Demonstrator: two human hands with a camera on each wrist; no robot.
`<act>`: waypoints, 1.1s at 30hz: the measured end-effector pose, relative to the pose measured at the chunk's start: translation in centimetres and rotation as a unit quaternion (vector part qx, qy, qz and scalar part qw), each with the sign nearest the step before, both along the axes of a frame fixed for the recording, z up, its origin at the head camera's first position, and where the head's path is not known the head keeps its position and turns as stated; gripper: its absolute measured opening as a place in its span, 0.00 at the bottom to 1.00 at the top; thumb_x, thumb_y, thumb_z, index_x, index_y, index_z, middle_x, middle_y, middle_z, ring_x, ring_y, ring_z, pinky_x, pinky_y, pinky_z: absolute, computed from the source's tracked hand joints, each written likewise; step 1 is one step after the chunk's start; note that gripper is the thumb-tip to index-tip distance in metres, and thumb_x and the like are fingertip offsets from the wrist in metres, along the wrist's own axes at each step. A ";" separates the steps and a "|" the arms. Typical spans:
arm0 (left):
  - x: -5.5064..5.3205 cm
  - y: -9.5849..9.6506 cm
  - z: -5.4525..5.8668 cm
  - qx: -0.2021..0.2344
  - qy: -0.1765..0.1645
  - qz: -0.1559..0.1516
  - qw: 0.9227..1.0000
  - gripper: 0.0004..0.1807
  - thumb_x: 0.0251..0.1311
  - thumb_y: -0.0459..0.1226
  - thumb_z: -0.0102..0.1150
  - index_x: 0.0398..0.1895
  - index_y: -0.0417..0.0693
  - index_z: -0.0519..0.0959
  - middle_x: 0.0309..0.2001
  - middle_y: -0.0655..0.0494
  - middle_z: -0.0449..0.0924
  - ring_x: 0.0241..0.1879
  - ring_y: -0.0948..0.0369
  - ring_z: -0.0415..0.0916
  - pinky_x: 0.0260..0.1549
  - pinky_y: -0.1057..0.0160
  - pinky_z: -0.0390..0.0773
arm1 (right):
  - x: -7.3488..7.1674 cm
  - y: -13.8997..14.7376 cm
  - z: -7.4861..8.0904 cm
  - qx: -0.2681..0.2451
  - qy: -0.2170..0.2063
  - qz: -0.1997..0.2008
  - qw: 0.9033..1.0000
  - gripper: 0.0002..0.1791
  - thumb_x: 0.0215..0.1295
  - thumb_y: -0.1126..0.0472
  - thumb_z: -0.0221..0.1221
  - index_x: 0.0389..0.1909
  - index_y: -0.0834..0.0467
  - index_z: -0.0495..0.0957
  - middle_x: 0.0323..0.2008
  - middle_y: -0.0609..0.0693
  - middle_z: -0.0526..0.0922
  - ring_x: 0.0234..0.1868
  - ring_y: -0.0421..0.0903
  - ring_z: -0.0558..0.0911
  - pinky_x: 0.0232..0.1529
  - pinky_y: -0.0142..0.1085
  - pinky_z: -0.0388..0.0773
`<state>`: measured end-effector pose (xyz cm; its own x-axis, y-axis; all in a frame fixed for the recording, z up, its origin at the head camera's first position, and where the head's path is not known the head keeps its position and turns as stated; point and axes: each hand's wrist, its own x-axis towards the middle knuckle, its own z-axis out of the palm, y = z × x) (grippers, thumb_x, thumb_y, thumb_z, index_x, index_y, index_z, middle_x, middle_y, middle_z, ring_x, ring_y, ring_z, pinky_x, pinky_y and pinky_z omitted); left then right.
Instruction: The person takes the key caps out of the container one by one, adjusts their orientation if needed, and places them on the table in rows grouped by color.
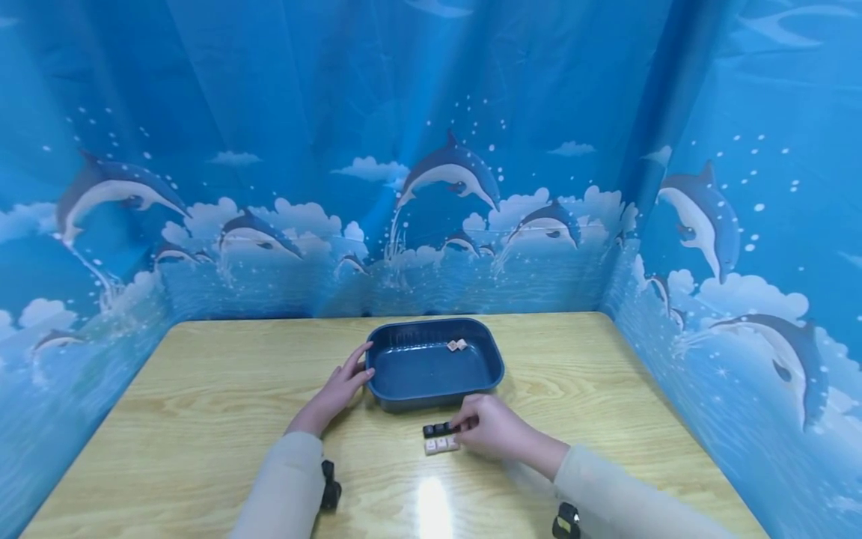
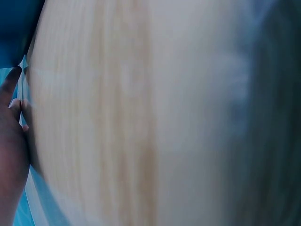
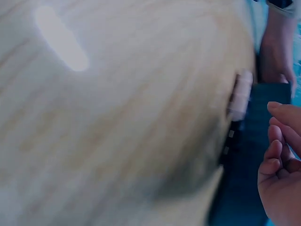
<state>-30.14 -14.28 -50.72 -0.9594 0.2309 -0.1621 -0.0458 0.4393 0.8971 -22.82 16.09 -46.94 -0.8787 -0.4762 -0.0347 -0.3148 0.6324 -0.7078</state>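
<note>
A row of black keycaps (image 1: 438,429) lies on the table, with a row of white keycaps (image 1: 441,445) just in front of it. My right hand (image 1: 494,428) is at the right end of both rows, thumb and forefinger close together by the end keycaps. In the right wrist view its fingers (image 3: 274,148) are curled; whether a keycap is between the fingertips I cannot tell. Behind the rows stands a dark blue tray (image 1: 431,398), with two small whitish keycaps (image 1: 456,345) inside. My left hand (image 1: 339,389) rests against the tray's left side, fingers extended on its rim.
The wood-grain table (image 1: 222,419) extends to both sides of the tray. A blue curtain (image 1: 303,150) printed with dolphins closes off the back and sides. Light glares off the tabletop near the front. The left wrist view shows mostly blurred table.
</note>
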 end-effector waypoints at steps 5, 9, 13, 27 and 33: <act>0.0 0.0 0.0 0.000 0.002 -0.001 1.000 0.32 0.75 0.49 0.43 0.78 0.67 0.46 0.73 0.39 0.54 0.73 0.39 0.22 0.66 0.39 0.20 | -0.7 0.2 1.7 -0.042 -0.014 -0.005 0.999 0.10 0.52 0.67 0.71 0.38 0.62 0.87 0.26 0.44 0.78 0.29 0.42 0.76 0.26 0.31 0.77; -0.1 -0.1 0.0 0.005 0.000 0.000 1.000 0.32 0.74 0.49 0.43 0.78 0.68 0.46 0.73 0.39 0.54 0.73 0.39 0.21 0.66 0.39 0.19 | -1.5 0.4 3.1 -0.070 -0.020 -0.007 0.997 0.10 0.54 0.66 0.71 0.38 0.63 0.87 0.26 0.45 0.79 0.29 0.44 0.77 0.27 0.31 0.77; -0.1 -0.2 -0.1 0.007 0.005 -0.003 1.000 0.32 0.74 0.48 0.43 0.78 0.66 0.47 0.73 0.38 0.54 0.73 0.40 0.22 0.66 0.40 0.19 | -2.6 0.7 4.4 -0.092 -0.030 -0.012 0.995 0.11 0.55 0.66 0.70 0.40 0.64 0.86 0.27 0.46 0.80 0.29 0.43 0.77 0.27 0.31 0.77; 0.2 -0.1 0.2 0.007 0.000 -0.003 1.000 0.33 0.74 0.50 0.44 0.78 0.67 0.47 0.73 0.40 0.55 0.73 0.38 0.20 0.65 0.37 0.20 | -6.8 1.1 8.6 -0.091 -0.098 -0.031 0.991 0.12 0.65 0.65 0.62 0.47 0.62 0.84 0.47 0.56 0.85 0.43 0.46 0.84 0.47 0.48 0.81; 0.2 -0.1 0.1 0.006 0.001 -0.002 1.000 0.33 0.74 0.49 0.44 0.78 0.67 0.47 0.73 0.40 0.55 0.73 0.38 0.21 0.66 0.37 0.20 | -9.3 1.1 10.2 -0.028 -0.106 0.018 0.994 0.14 0.65 0.65 0.62 0.51 0.62 0.83 0.41 0.56 0.86 0.41 0.52 0.83 0.38 0.39 0.82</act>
<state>-29.96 -14.43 -50.66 -0.9591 0.2357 -0.1567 -0.0420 0.4290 0.9023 -32.15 17.17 -36.75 -0.8370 -0.5134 -0.1893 -0.1770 0.5814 -0.7942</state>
